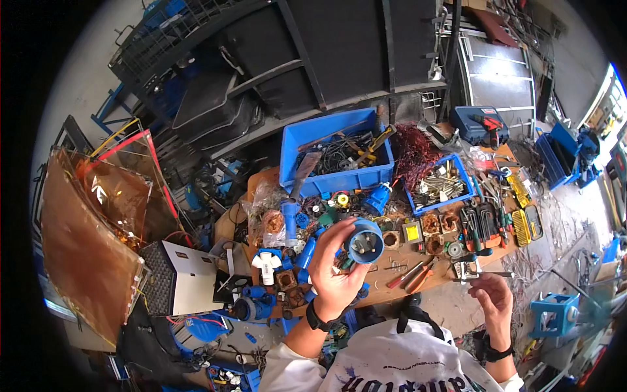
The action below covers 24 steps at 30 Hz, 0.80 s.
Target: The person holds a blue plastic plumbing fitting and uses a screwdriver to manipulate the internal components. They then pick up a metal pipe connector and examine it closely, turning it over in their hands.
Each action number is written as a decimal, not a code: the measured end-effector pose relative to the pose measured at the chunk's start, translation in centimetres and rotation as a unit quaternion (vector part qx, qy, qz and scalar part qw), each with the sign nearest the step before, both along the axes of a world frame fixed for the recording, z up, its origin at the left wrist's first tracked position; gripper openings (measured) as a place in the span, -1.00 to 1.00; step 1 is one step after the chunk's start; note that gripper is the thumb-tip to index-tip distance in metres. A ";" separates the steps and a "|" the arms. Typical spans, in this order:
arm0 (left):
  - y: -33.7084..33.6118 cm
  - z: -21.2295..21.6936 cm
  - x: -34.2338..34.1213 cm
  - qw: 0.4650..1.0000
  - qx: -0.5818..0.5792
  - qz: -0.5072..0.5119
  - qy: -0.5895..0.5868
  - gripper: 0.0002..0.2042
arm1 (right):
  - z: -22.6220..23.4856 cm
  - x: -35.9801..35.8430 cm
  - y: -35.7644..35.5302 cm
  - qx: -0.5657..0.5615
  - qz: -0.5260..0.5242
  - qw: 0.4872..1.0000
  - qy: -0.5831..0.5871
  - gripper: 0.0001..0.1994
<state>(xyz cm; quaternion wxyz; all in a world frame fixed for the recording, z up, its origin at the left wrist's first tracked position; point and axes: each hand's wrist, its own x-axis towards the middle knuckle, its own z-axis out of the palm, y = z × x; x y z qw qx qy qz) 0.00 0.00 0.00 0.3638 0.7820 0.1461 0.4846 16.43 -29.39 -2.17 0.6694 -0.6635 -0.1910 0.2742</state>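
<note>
My left hand (333,277) is raised over the near part of the workbench, its fingers wrapped round a blue industrial plug (364,243). The plug's round open end faces up and shows metal pins inside. Over to the right, my right hand (494,299) grips a thin metal tool that looks like a caliper (484,277), held level near the bench's front right edge. Between the hands, screwdrivers (418,277) with red and orange handles lie on the wood. A white pipe-like fitting (266,266) and several blue plug parts sit left of my left hand.
A large blue crate (333,185) of cables and tools stands at the back. Right of it are a blue tray (450,204) of metal pieces, reddish wire scrap (415,157), and a drill (491,129). Pliers and brushes line the right side; brown panels (85,245) lean far left.
</note>
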 end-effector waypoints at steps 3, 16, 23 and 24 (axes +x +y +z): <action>-0.2 0.3 -1.1 1.000 -0.017 -0.001 -0.016 -0.39 | 0.2 -1.0 1.5 0.013 0.025 1.000 0.002 -0.72; -1.6 1.7 -5.9 0.882 -0.398 -0.178 -0.176 -0.46 | 1.6 -7.4 9.0 0.056 0.164 0.985 -0.011 -0.67; -1.3 -0.1 -7.2 0.658 -0.636 -0.319 -0.247 -0.47 | 4.1 -9.9 11.5 0.117 0.181 0.976 -0.039 -0.55; -1.1 -0.3 -7.4 0.618 -0.659 -0.341 -0.261 -0.47 | 4.5 -10.0 11.7 0.112 0.186 0.975 -0.045 -0.54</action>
